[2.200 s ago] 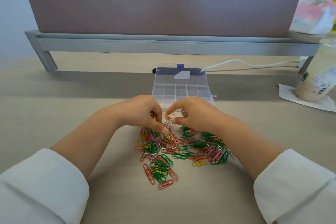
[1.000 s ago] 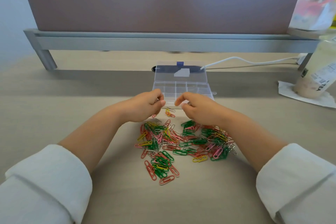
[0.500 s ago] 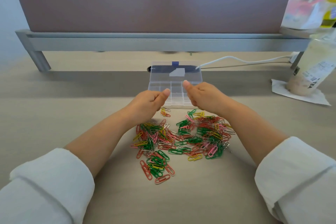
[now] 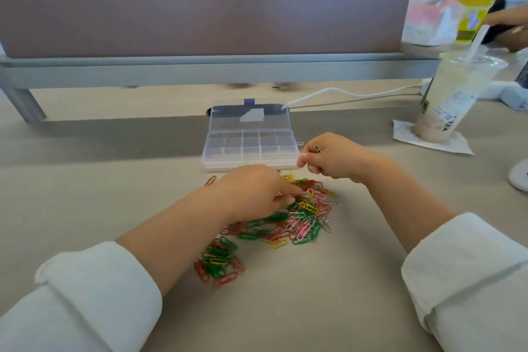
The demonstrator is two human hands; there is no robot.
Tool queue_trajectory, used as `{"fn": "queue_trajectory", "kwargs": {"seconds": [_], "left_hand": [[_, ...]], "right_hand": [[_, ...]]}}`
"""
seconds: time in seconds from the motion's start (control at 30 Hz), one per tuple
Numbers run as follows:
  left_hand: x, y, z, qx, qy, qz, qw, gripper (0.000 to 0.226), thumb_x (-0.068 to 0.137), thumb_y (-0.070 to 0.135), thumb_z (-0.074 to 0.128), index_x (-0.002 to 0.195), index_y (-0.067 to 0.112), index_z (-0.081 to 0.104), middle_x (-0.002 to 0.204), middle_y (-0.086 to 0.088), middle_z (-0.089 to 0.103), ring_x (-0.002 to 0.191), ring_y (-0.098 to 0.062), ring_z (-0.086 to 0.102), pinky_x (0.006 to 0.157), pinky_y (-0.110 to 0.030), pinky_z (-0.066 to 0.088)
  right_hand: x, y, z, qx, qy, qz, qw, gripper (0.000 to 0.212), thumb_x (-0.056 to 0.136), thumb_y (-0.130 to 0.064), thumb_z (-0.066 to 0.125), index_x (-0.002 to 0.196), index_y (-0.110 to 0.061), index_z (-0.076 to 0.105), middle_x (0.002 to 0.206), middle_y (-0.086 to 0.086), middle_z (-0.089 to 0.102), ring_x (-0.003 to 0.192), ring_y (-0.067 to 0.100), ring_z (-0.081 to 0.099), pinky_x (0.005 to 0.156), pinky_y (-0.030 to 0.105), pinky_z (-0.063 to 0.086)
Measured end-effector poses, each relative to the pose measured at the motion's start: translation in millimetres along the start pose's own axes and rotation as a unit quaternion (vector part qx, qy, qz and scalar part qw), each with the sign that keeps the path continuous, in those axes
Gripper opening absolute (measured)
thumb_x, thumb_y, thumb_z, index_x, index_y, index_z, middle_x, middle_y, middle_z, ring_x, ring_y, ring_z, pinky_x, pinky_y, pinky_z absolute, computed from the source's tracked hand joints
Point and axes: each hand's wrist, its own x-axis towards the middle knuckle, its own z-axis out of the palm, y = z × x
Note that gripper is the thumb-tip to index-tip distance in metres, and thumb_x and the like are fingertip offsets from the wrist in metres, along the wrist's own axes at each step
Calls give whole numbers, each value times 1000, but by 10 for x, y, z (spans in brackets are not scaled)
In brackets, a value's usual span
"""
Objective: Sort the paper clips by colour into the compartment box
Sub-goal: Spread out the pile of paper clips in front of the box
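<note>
The clear compartment box (image 4: 285,149) lies open on the desk, its lid folded back and its compartments looking bare. A loose pile of red, green, yellow, pink and silver paper clips (image 4: 303,220) spreads in front of it. My left hand (image 4: 251,191) rests palm down on the far part of the pile, thumb and forefinger touching clips; whether they grip one is hidden. My right hand (image 4: 331,156) hovers just right of the box's near corner, fingers curled around a dark paper clip (image 4: 317,148) that pokes out on top.
One red clip (image 4: 211,180) lies apart at the left of the pile. A drink cup with a straw (image 4: 457,94) stands on a napkin at the right. A white cable (image 4: 343,93) runs behind the box, under the grey rail (image 4: 200,71). Another person's arm (image 4: 508,17) shows far right.
Both hands have left the box. My left hand dropped onto the pile; my right hand moved to the right of the box, holding a clip. The view has swung a little to the right.
</note>
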Motion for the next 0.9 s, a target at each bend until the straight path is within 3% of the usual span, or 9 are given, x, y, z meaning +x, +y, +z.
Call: {"fn": "queue_trajectory", "kwargs": {"seconds": [0.17,0.33,0.43,0.5,0.6,0.67,0.73,0.9], "left_hand": [[-66,-54,-28,34,-5,1,999,27,91,41,49,112,37,64,105,13,69,97,-11,59,83,-32,50],[-62,-153,-80,7,45,-46,998,32,94,43,43,105,26,67,86,8,68,75,-10,55,76,-29,49],[-45,-278,-106,33,97,-98,990,38,98,42,30,122,29,56,109,3,67,98,-17,61,82,-33,50],[-44,-354,-90,57,98,-123,986,38,98,42,29,126,32,52,114,2,66,104,-19,60,83,-36,51],[-29,-468,-50,95,90,-178,975,36,99,39,29,128,30,50,118,-1,64,109,-23,58,78,-35,48],[-9,-551,-23,122,77,-208,967,33,100,35,28,112,23,56,109,-4,65,100,-26,59,71,-33,45],[5,-597,2,130,61,-213,967,33,100,32,26,92,18,55,98,-4,66,88,-25,59,66,-32,43],[22,-586,49,128,72,-186,971,37,100,33,27,98,18,60,95,-3,64,87,-24,58,64,-30,41]], "right_hand": [[-25,-7,44,-12,-21,-33,999,41,99,-33,39,66,-19,59,60,-4,44,54,13,39,53,24,34],[-70,-56,63,-36,-14,-32,999,54,97,-50,31,56,-16,39,56,-3,41,52,12,38,54,24,31],[-45,-34,82,-73,-19,-40,996,54,96,-50,35,55,-15,33,54,-1,33,51,15,33,51,27,26],[-34,-8,99,-99,-30,-57,993,50,94,-46,44,54,-16,39,54,-1,36,51,14,34,51,27,28],[-34,9,102,-90,-37,-70,993,31,86,-41,61,63,-20,60,62,-6,54,61,9,48,57,23,38],[-29,2,107,-85,-33,-77,993,23,84,-38,65,69,-21,65,69,-5,59,68,11,52,60,23,41],[-15,-15,114,-105,-31,-84,990,25,91,-36,56,72,-23,66,69,0,58,65,14,50,59,25,40],[4,-27,114,-112,-30,-79,990,33,99,-32,40,75,-20,60,71,0,54,68,16,49,60,22,37]]}}
